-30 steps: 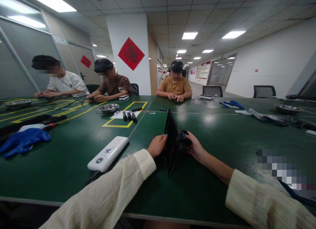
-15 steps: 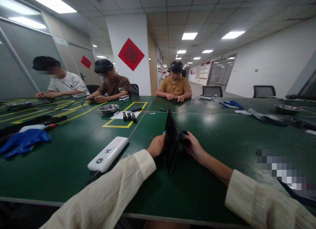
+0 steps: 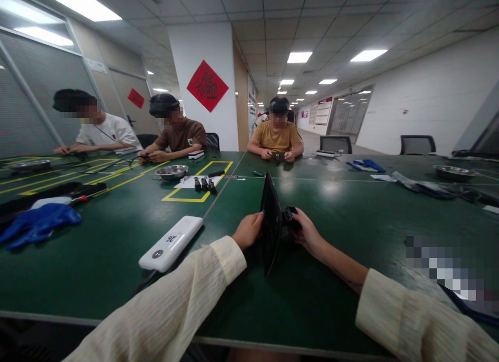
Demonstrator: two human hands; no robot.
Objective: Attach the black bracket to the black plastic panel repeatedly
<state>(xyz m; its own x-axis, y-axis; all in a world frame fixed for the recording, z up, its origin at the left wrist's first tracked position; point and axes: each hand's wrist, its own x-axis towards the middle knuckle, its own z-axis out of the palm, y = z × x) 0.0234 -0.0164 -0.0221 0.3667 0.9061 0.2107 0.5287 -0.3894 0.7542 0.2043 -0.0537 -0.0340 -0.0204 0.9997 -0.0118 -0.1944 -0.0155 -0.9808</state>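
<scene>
Upright and nearly edge-on to me, a thin black panel [image 3: 272,232] stands over the table in front of me. My left hand [image 3: 248,231] is closed on its left side, the thumb near the surface and the other fingers mostly hidden. On the opposite side my right hand [image 3: 309,233] grips a small black blocky part [image 3: 290,217] that meets the panel's right face. Whether that part is fastened to the panel I cannot tell. To the left of my left hand lies a white power bank [image 3: 171,242] with a dark cable.
Several small black parts [image 3: 205,185] stand on white paper inside a yellow taped outline, near a metal bowl [image 3: 171,171]. Blue gloves [image 3: 41,222] lie at the left. Three people sit around the green table [image 3: 335,310]. Another bowl [image 3: 455,172] is at the far right.
My hands and the panel have barely moved; my left thumb has shifted slightly on the panel. The person opposite has drawn their hands apart, showing a small dark object between them.
</scene>
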